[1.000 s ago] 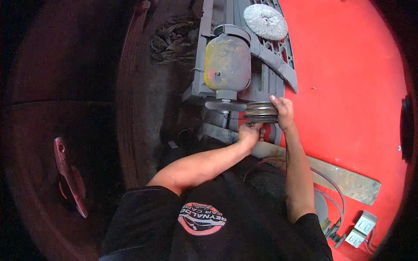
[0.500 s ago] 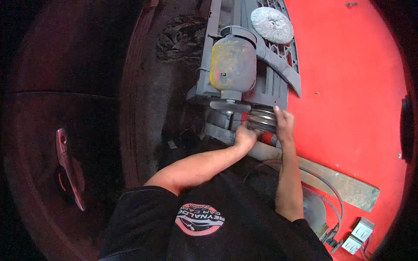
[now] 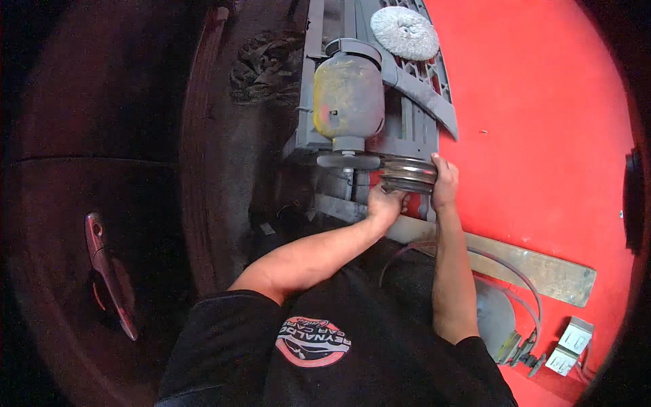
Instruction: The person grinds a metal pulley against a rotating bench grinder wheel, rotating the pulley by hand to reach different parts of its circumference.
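A grey bench grinder motor (image 3: 347,95) stands against a red wall, with a wire wheel (image 3: 405,32) at its far end. A round grooved metal part (image 3: 408,175) is pressed near the near grinding wheel (image 3: 348,161). My left hand (image 3: 386,201) grips the part's lower left edge. My right hand (image 3: 444,180) clasps its right side, fingers over the rim. Both forearms reach up from my dark shirt.
A grey ribbed guard (image 3: 420,102) sits beside the motor. A flat metal bar (image 3: 529,268) runs along the red wall (image 3: 542,136), with cables and small white boxes (image 3: 569,346) below it. A dark curved panel with a red handle (image 3: 105,271) fills the left.
The view has shifted slightly, so the grinder sits a little lower and further right. Both hands stay on the grooved metal part at the wheel.
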`<state>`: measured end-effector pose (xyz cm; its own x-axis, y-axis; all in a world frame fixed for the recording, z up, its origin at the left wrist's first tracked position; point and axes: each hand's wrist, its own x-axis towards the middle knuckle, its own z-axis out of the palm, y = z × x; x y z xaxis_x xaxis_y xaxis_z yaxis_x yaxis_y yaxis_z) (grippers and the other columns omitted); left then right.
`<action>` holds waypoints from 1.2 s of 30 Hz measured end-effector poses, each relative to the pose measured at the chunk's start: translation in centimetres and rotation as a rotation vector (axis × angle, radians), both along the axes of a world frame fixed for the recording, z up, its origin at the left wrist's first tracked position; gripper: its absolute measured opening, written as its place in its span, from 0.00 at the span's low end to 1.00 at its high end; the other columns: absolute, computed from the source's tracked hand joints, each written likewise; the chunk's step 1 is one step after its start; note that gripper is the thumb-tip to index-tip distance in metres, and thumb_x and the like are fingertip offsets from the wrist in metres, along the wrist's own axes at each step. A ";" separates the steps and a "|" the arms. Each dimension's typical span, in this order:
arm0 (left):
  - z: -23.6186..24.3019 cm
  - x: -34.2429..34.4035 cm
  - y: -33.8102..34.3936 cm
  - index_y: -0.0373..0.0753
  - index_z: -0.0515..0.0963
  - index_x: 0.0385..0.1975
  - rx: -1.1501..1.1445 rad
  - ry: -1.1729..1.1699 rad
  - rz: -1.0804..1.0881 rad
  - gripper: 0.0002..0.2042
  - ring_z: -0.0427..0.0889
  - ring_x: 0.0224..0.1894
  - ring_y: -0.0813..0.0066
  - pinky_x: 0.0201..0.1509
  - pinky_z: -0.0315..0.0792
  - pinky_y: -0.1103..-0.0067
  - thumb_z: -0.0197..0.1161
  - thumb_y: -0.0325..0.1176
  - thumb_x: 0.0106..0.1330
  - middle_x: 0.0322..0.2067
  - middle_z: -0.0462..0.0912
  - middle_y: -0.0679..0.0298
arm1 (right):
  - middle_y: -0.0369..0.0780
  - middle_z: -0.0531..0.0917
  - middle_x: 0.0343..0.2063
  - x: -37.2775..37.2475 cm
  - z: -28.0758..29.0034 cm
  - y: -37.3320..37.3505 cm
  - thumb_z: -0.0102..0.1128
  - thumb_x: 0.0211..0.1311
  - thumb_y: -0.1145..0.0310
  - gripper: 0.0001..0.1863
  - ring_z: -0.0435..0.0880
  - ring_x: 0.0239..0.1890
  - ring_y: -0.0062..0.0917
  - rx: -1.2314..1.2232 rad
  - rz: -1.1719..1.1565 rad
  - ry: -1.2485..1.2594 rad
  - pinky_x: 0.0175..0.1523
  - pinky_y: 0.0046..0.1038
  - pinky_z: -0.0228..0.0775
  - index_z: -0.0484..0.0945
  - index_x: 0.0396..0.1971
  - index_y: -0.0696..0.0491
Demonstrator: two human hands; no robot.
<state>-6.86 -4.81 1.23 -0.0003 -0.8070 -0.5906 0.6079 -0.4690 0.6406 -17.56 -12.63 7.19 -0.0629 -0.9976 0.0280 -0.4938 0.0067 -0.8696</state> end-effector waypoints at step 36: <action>-4.4 -0.5 -0.4 0.38 0.77 0.43 0.074 0.662 -0.260 0.09 0.83 0.33 0.70 0.38 0.80 0.72 0.51 0.31 0.72 0.33 0.83 0.62 | 0.47 0.76 0.18 3.4 3.0 0.5 0.52 0.68 0.54 0.25 0.75 0.24 0.26 0.098 0.084 0.488 0.34 0.35 0.69 0.77 0.24 0.63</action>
<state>-7.35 -5.23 -3.13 -0.5645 -0.6900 -0.4530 0.7206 -0.6797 0.1372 -14.21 -12.09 10.19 0.0149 -0.9981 -0.0604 -0.8447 0.0198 -0.5348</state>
